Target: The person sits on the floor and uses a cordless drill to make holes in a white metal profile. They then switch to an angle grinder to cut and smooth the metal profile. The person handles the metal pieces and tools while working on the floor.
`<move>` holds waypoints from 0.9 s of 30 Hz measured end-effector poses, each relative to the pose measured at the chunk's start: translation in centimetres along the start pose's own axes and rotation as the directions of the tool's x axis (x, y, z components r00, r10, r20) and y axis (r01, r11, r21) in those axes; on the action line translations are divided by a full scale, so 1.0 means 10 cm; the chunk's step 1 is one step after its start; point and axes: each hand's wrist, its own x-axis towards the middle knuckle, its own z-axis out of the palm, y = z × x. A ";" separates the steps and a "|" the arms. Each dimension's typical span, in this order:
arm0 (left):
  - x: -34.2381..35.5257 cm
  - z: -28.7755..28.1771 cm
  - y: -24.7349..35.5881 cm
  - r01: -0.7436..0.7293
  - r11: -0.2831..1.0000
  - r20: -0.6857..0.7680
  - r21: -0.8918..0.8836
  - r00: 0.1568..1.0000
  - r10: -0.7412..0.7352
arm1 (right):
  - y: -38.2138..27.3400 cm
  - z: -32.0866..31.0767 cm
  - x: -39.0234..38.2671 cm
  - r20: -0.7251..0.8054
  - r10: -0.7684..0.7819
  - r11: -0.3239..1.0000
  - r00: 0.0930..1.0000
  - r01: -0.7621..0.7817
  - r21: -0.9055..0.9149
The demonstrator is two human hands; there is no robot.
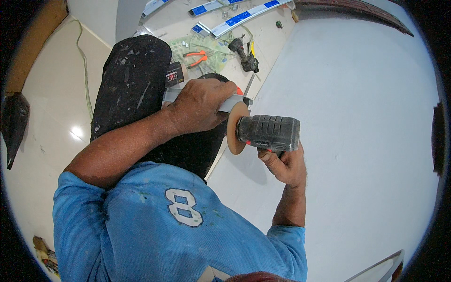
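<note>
My left hand (pixel 202 104) is closed around a short silver metal profile (pixel 230 103), held across my bent knees. My right hand (pixel 285 165) grips the handle of a black power drill (pixel 271 132), its body lying level and pointing left. On the front of the drill sits a tan round disc (pixel 237 129), right at the profile's end beside my left fingers. Whether disc and metal touch, I cannot tell. Something red-orange (pixel 239 90) shows just behind the profile. The drill's trigger is hidden by its body.
Orange-handled pliers (pixel 195 58) and a second dark cordless drill (pixel 244 55) lie beyond my knees. A small dark box (pixel 174 75) is beside my leg. Long silver-and-blue strips (pixel 242 18) lie farther off. A pale cable (pixel 85 61) runs along the left floor; a white wall (pixel 357 141) spans the right.
</note>
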 end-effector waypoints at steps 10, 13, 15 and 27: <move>0.00 0.02 -0.02 -0.001 1.000 -0.001 -0.005 1.000 0.001 | -0.01 -0.02 0.05 0.007 -0.024 1.000 1.000 0.024 -0.013; 0.00 0.00 0.00 0.011 1.000 0.021 -0.004 1.000 -0.011 | -0.03 0.00 0.06 -0.013 0.020 0.999 1.000 -0.019 0.051; 0.00 -0.01 0.00 0.015 1.000 0.026 -0.003 1.000 -0.014 | 0.02 -0.03 0.06 -0.013 0.007 1.000 1.000 -0.007 0.006; 0.00 -0.02 -0.01 -0.006 1.000 0.011 -0.028 1.000 0.007 | -0.03 -0.06 0.08 0.028 0.026 1.000 0.999 -0.026 0.014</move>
